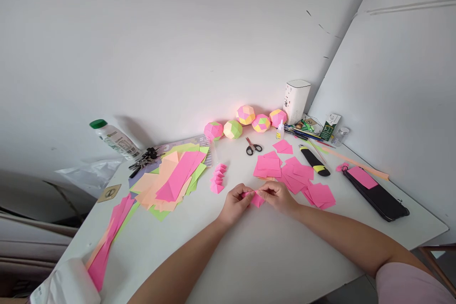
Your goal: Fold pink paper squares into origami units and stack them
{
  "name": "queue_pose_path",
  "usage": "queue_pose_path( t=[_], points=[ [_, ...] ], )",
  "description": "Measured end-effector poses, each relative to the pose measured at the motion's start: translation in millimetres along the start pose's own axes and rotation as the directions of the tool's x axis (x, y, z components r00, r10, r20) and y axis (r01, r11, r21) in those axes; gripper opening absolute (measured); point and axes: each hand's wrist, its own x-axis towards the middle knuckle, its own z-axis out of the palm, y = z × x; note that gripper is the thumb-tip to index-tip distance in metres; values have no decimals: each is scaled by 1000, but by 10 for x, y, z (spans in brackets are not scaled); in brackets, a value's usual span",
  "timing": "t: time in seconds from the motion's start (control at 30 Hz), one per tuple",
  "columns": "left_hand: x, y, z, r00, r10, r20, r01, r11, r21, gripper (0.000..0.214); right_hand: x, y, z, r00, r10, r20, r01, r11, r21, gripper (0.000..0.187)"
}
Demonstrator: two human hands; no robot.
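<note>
Near the front of the white table (228, 266), a small piece of pink paper (258, 201) is pinched between both hands. My left hand (235, 204) grips its left part, thumb and fingers closed. On its other side my right hand (280, 195) is closed on it too, the thumbs almost meeting. Creases show on the paper, but the fingers cover much of it. Just left of my left hand stand several folded pink paper pieces (217, 179) in a row. Loose pink paper squares (294, 173) lie spread beyond and right of my right hand.
Scissors (253, 146), a glue bottle (280, 130) and a box cutter (314, 160) lie farther back. Several paper balls (232, 129) line the wall. Coloured sheets (178, 175) with keys (144, 160) and a green-capped bottle (116, 138) are left; a black pouch (377, 194) is right.
</note>
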Motion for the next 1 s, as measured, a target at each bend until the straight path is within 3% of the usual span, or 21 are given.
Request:
queue_pose_path(
  t=[0.2,0.33,0.57,0.77,1.0],
  points=[
    [17,-41,-15,999,-42,18,43,997,-59,26,5,-5,-18,996,75,49,-78,995,61,39],
    [17,-56,-19,999,-44,21,45,998,-54,27,9,-9,-22,991,119,59,-125,984,124,34],
    [-1,1,-2,997,-65,42,69,993,-93,26,9,-15,7,997,-40,68,39,999,6,19],
    [20,-47,6,996,-86,15,88,987,-132,34,0,0,4,999,34,-10,-34,999,20,18],
    [22,-32,22,997,-67,35,71,984,-162,32,0,9,21,998,-5,64,2,999,47,24]
  ],
)
